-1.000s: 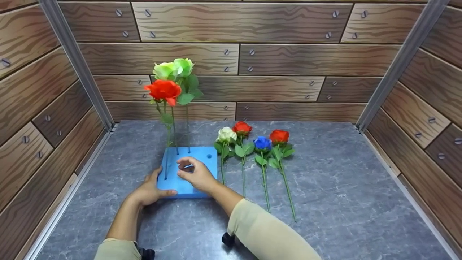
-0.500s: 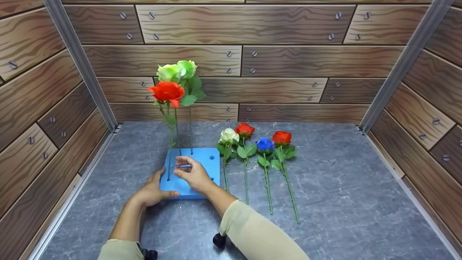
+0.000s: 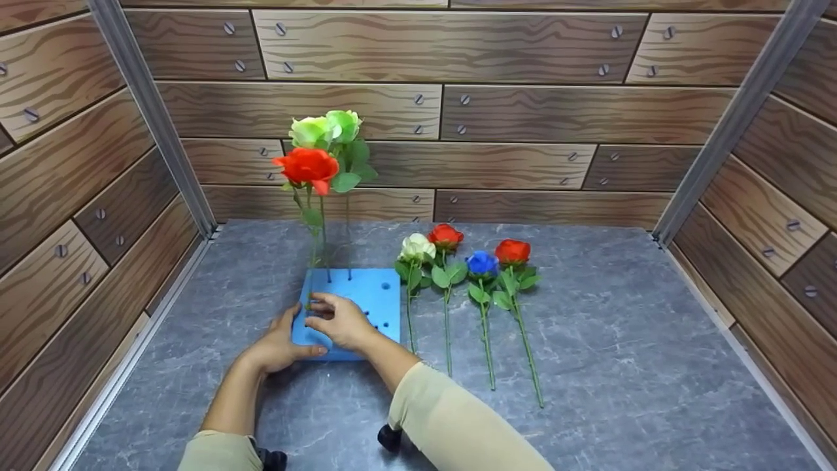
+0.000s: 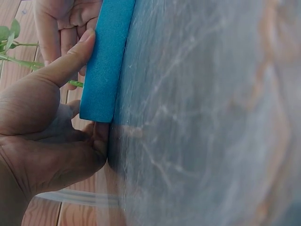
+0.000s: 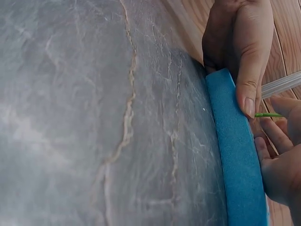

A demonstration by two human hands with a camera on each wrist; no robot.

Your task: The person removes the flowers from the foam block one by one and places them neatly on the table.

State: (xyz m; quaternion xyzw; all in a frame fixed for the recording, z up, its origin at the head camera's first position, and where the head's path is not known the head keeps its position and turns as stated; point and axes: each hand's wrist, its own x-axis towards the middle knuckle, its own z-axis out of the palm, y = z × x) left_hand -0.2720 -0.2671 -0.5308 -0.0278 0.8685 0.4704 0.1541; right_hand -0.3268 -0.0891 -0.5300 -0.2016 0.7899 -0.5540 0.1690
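Observation:
A blue foam block (image 3: 353, 340) with holes in its top lies on the table. My left hand (image 3: 278, 343) grips its front left corner, thumb along the front edge and fingers at the left side. Two light-green roses (image 3: 327, 127) and a red rose (image 3: 307, 167) stand upright in the block. My right hand (image 3: 343, 322) is over the block, fingers bent and thumb apart, fingertips right at the front left stem (image 3: 308, 303). I cannot tell whether they pinch it. In the right wrist view, a short piece of green stem (image 5: 268, 115) shows between both hands.
Right of the block lie a white rose (image 3: 417, 248), a red rose (image 3: 446, 237), a blue rose (image 3: 482, 263) and another red rose (image 3: 513, 251), stems toward me. Wood-patterned walls (image 3: 510, 46) with metal corner posts enclose the grey marbled table (image 3: 621, 340).
My right hand has moved left across the block to the front left stem, uncovering holes on the right. My left hand keeps its grip on the corner. The head view has shifted slightly.

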